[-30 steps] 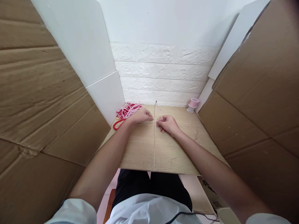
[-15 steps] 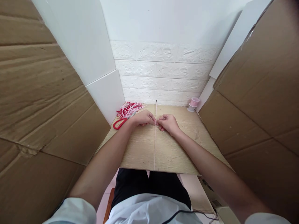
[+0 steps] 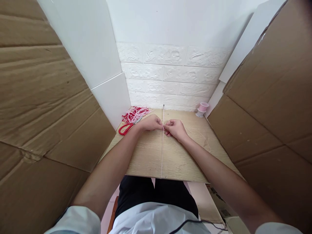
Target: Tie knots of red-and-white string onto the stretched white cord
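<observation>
A pale cord (image 3: pixel 162 156) runs straight down the middle of the wooden board, from a small nail (image 3: pixel 163 105) at the back to the front edge. Its far stretch looks thicker, like knotted or braided cord. My left hand (image 3: pixel 153 123) pinches thin thread at the cord from the left. From the right, my right hand (image 3: pixel 175 128) also has its fingertips closed on the thread, almost touching the left ones. A loose thin thread (image 3: pixel 202 138) trails over the board to the right. The exact loop between the fingertips is too small to make out.
Red-handled scissors (image 3: pixel 126 129) lie beside my left forearm, against a pile of red and pink-white cords (image 3: pixel 136 114). Two stacked thread spools (image 3: pixel 202 109) stand at the back right. Cardboard walls (image 3: pixel 263 97) flank both sides, and a white brick-patterned wall (image 3: pixel 170 71) closes the back.
The left fingers have shifted very slightly upward, and the thread loop at the cord looks smaller and tighter. My right hand stays nearly in place.
</observation>
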Tool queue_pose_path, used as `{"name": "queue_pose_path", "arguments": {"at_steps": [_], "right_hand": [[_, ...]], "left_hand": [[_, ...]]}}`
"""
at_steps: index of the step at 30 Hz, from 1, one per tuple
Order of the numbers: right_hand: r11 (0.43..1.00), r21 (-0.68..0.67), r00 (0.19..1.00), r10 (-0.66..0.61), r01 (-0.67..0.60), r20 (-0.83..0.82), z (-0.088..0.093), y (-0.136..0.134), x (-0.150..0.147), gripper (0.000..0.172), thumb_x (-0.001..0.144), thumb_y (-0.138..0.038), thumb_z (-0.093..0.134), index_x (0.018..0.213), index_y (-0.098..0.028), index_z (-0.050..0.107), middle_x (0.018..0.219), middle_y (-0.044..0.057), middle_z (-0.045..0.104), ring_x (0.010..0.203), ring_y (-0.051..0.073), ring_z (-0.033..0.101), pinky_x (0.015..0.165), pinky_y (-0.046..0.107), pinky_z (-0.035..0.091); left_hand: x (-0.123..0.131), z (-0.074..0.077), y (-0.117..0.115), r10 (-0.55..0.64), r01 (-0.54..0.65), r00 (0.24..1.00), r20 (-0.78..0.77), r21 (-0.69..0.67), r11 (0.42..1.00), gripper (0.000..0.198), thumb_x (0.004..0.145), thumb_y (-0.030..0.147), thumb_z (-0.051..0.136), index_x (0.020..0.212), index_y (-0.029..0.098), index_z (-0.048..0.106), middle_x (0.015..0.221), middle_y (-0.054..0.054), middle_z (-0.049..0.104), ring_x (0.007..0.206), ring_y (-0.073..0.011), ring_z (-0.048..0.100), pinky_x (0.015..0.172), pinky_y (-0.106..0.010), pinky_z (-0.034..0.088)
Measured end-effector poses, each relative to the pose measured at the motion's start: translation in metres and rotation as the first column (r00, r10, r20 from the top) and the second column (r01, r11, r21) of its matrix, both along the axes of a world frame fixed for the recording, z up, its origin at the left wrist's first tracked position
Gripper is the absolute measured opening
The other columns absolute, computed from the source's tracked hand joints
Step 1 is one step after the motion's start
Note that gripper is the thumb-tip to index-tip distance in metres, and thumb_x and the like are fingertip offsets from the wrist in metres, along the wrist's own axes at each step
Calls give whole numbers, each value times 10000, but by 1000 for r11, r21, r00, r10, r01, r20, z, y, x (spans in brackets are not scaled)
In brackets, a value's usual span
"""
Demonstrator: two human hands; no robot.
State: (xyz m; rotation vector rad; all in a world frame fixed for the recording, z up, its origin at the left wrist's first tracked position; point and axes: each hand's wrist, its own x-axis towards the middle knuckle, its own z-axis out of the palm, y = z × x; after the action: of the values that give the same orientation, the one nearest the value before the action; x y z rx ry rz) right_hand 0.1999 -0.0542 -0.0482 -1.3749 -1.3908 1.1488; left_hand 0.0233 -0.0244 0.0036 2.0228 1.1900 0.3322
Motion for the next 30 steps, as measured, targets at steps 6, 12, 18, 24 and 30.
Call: {"name": "queue_pose_path", "arguments": {"at_steps": [6,12,18,24,30], "right_hand": [[999,42,993,-2,-2,117,-1,-1,0,74,804,-188,637,775,-165,573,660,33,695,459,97,606,406,156,456],[999,51,984,-15,6,176,1,-2,-1,59,778,-184,632,775,-167,576,666,32,692,454,94,589,399,159,427],[995,101,961,-36,8,274,3,-4,2,64,748,-220,617,754,-158,604,691,34,691,428,74,513,396,170,365],[991,134,938,-73,29,339,10,-7,3,76,720,-223,609,727,-152,633,683,31,678,487,75,498,458,175,354],[991,127,935,-75,32,348,15,-10,3,65,706,-212,595,710,-157,630,675,24,673,491,78,494,462,178,339]], "left_hand": [[2,0,-1,7,-7,1000,-18,5,1000,203,664,358,661,736,169,684,492,27,476,397,-88,382,375,-231,251],[3,0,0,26,-16,998,-54,176,984,137,647,292,647,707,172,675,583,6,582,516,-112,471,456,-238,317],[-2,-3,7,136,-97,986,-94,336,937,149,676,307,630,737,179,675,686,-24,659,627,-158,556,566,-259,378],[-7,-5,12,288,-219,953,-93,445,868,150,714,308,611,779,178,649,763,-53,670,684,-175,568,628,-273,381],[-8,0,11,487,-373,867,-105,512,774,121,753,318,624,803,207,622,805,-62,675,758,-214,593,698,-301,402]]}}
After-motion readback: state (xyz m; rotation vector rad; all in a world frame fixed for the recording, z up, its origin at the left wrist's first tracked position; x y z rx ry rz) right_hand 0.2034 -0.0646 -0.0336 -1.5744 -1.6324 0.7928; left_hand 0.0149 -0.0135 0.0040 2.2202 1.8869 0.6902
